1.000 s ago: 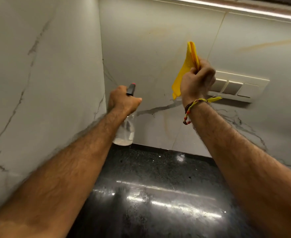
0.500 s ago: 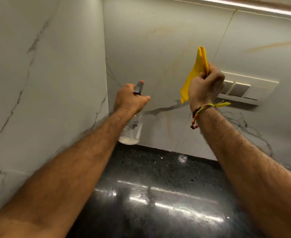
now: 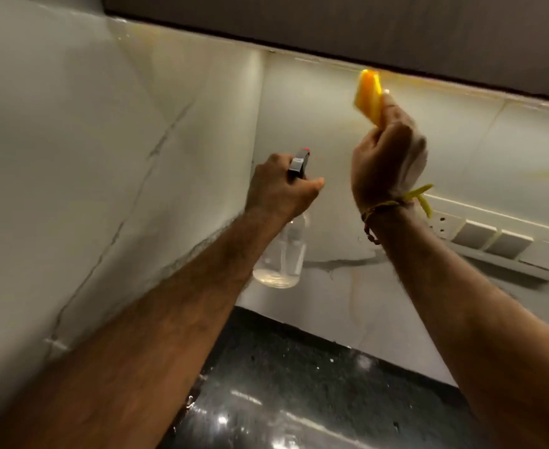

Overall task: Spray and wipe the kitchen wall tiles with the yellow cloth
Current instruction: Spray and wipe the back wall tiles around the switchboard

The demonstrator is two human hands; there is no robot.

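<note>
Head | left grip clasps spray bottle | right grip clutches yellow cloth

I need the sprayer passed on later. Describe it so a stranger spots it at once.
Find the corner where the two marble-look wall tiles meet above the black counter. The left hand holds the spray bottle there: clear, nearly empty, dark trigger head, unlike the yellow cloth.

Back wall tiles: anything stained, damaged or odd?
Yes. A yellowish streak runs across the back wall tile right of the right hand, above the switch panel; it looks like a stain, not veining. Small pale specks dot the black counter. No damage visible.
</note>
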